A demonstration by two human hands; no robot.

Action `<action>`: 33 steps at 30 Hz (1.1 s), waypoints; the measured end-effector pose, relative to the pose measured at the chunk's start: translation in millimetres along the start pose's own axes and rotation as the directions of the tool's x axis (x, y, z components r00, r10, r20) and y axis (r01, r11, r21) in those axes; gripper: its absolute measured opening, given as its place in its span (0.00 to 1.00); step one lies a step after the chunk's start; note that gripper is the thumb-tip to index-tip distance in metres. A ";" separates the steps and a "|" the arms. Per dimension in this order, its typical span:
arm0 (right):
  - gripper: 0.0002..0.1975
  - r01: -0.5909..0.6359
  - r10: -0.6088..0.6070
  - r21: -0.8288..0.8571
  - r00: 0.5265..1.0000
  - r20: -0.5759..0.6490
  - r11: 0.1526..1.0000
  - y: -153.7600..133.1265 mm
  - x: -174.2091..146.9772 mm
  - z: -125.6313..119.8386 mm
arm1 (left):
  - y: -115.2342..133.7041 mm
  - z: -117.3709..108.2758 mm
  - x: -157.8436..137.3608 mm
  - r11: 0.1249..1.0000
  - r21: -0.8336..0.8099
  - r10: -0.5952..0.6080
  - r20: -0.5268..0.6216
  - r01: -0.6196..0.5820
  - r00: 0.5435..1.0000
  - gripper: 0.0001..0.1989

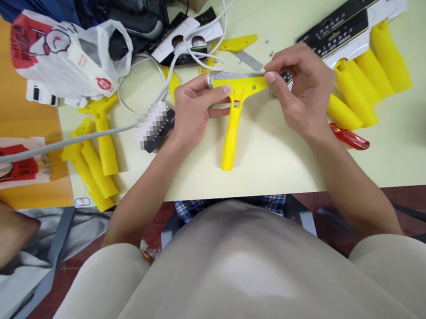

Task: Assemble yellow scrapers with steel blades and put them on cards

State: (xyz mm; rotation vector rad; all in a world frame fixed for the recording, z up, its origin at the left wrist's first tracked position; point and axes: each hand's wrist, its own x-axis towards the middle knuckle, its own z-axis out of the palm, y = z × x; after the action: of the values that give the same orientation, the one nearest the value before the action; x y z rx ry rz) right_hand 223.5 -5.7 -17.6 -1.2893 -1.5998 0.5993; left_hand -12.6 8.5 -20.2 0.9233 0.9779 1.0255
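A yellow scraper (230, 135) with a grey blade strip along its head hangs handle-down above the table. My left hand (192, 106) is closed around the left side of the head, the thumb lying on its yellow face. Something clear, like plastic film, shows at the head's left end. With thumb and forefinger, my right hand (300, 87) pinches the right end of the head; whether a smaller piece is also between those fingertips, I cannot tell. Behind the head lie a loose metal blade (249, 60) and a yellow scraper part (237, 43).
Carded yellow scrapers (356, 91) overlap at right, beside a red screwdriver handle (348, 136). More yellow scrapers (107, 145) lie at left. Small screws (267, 42), white cables (186, 45) and a plastic bag (57, 49) occupy the back. Another person's leg (3, 232) is at left.
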 end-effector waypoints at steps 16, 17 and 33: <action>0.12 0.124 -0.133 0.079 0.984 0.120 0.989 -5.4 4.4 -1.1 | 1.2 3.4 -2.7 0.999 0.036 0.037 -0.017 -0.036 0.999 0.08; 0.13 0.080 -0.086 0.043 0.983 0.161 0.996 -6.0 5.1 -3.3 | 0.4 4.2 -3.4 0.998 0.038 0.048 -0.026 -0.047 0.999 0.07; 0.09 0.031 -0.060 0.086 0.929 0.364 0.996 -12.5 7.0 -24.1 | 9.1 15.9 -20.9 0.984 0.155 0.096 -0.024 -0.091 0.995 0.07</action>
State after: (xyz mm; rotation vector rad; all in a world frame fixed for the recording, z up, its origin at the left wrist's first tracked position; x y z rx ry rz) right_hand 239.3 -7.7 5.5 -1.1231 -1.8830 0.9069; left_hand -4.3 -11.5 -2.8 1.0924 1.0593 1.0565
